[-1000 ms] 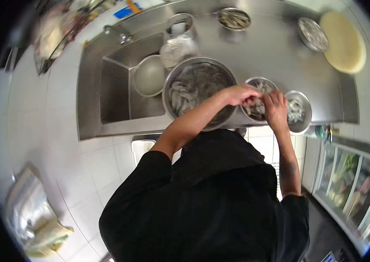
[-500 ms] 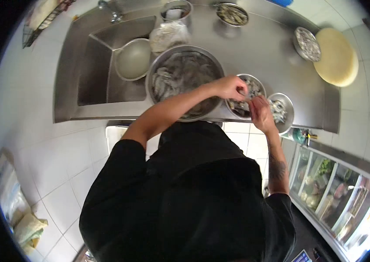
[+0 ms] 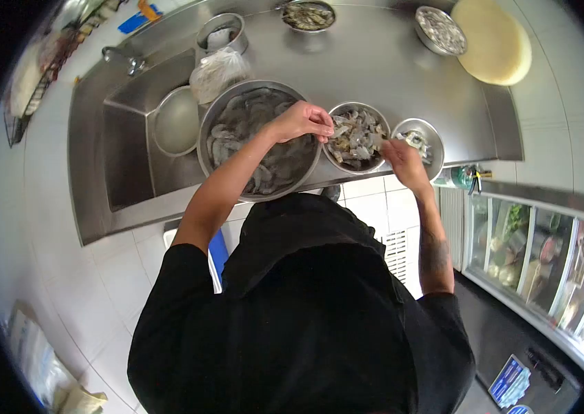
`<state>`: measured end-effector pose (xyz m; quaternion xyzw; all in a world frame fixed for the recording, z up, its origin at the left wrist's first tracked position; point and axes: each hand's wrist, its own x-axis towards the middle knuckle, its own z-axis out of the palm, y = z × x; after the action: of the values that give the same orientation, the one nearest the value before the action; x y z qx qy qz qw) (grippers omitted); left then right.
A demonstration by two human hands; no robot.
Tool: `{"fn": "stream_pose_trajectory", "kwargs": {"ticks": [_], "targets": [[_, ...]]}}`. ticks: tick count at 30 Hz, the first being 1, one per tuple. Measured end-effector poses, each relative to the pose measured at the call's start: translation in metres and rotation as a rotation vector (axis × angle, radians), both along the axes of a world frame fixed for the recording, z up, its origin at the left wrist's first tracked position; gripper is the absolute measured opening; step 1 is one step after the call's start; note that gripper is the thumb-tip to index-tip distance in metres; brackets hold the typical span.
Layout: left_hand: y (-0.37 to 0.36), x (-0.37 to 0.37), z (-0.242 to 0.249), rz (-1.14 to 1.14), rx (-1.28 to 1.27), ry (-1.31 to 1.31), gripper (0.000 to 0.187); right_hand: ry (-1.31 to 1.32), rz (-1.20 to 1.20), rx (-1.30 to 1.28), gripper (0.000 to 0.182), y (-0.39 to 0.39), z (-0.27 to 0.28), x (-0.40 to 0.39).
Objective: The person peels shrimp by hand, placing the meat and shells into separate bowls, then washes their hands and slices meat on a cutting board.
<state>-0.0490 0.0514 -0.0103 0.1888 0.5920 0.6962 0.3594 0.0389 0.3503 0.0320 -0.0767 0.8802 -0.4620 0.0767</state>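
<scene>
The broad grey metal countertop [image 3: 375, 62] is smooth with a soft sheen; the large round silver metal basin [image 3: 206, 148] shines, its curved grey shrimp [image 3: 225, 146] glossy. The whitish plastic bag [image 3: 219, 74] looks crumpled; the black cloth top [image 3: 299, 331], matt.

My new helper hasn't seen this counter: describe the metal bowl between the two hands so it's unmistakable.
On the steel counter, go right from the sink past the large basin. The metal bowl sits near the front edge, between the left hand and right hand. Heaped pale-and-brown scraps set it apart from the sparsely filled bowl on its right.
</scene>
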Motion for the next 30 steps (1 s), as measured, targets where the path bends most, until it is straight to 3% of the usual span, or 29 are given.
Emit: {"fn": "stream_pose_trajectory", "kwargs": {"ticks": [1,5,9,11,12,17,22,25,30], "targets": [[0.007,0.002,0.004,-0.031,-0.003,0.0,0.012,0.184,0.125,0.214,0.032,-0.001,-0.006,-0.008],[0.038,0.013,0.012,-0.036,0.026,0.033,0.015,-0.328,-0.128,-0.343,0.028,-0.046,0.001,-0.004],[0.052,0.033,0.015,0.018,-0.052,0.187,0.018,-0.313,-0.132,-0.402,0.02,-0.05,-0.01,-0.011],[0.052,0.042,0.046,-0.07,-0.465,0.779,0.02,-0.395,-0.127,-0.354,0.019,-0.048,-0.01,-0.013],[0.057,0.046,0.041,0.063,-0.34,0.993,0.019,-0.385,-0.159,-0.365,0.018,-0.05,-0.01,-0.012],[0.061,0.044,0.024,-0.028,-0.417,1.064,0.012,-0.413,-0.182,-0.387,0.019,-0.044,0.005,-0.012],[0.071,0.051,0.046,0.041,-0.326,1.124,0.011,-0.455,-0.213,-0.42,0.018,-0.034,0.004,-0.011],[0.074,0.048,0.051,-0.057,-0.425,1.078,0.011,-0.441,-0.222,-0.452,0.019,-0.033,0.003,-0.009],[0.074,0.047,0.042,-0.034,-0.281,0.971,0.012,-0.406,-0.279,-0.484,0.02,-0.035,0.004,-0.002]]}}
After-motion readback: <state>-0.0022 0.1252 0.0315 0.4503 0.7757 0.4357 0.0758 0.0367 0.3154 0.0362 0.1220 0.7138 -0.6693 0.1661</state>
